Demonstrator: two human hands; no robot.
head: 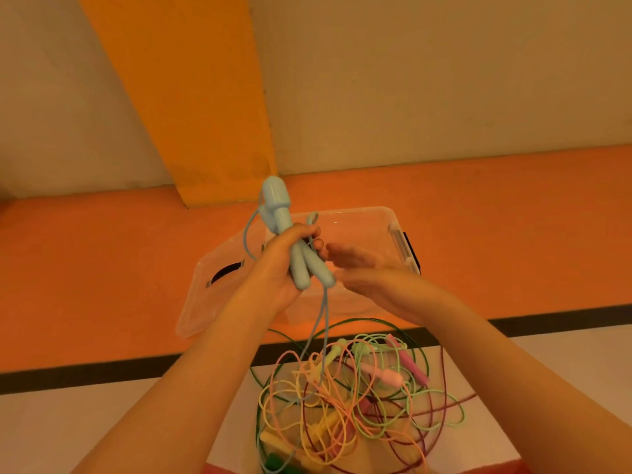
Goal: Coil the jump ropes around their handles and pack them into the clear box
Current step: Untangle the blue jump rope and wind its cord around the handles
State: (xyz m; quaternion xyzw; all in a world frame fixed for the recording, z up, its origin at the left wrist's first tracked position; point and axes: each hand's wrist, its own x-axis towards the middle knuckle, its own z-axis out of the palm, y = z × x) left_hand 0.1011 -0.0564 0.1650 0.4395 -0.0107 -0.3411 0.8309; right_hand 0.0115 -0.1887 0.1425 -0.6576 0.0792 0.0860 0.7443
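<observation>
The left hand (284, 258) gripped the two pale blue plastic handles (277, 206) of a jump rope, bunched together and standing roughly upright. A short loop of the thin pale blue cord (323, 323) showed beside the fingers. The rest hung slack from the fist down into the heap below. The right hand (359, 265) lay open just beside the handles, fingers straight, holding nothing.

Coiling looked barely begun. The next move likely called for the right hand to catch the hanging cord, draw it free and wind it round the handles.

Behind the hands, the clear plastic box with black latches (403, 241) sat on the orange surface. No rope showed inside it, though the hands hid part. Nearer the person lay the tangled pile of pink, yellow, green and dark red ropes (342, 398), uncoiled.
</observation>
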